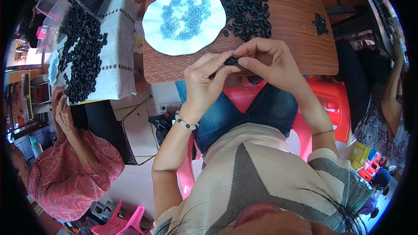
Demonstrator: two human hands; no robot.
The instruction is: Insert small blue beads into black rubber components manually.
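Note:
A small black plastic part is pinched between my two hands above the front edge of the brown wooden table. My left hand grips it from the left with thumb and fingers. From the right, the thumb and forefinger of my right hand close on its other end. Just beyond my hands stands a white wavy-rimmed plate with many tiny clear pieces on it. Beside the plate lies a heap of black parts like the one I hold.
A smaller cluster of black parts lies at the table's right. On the left, a cloth-covered table bears a large black heap, where a co-worker's hand rests. Another person's arm shows at right, past a red plastic chair.

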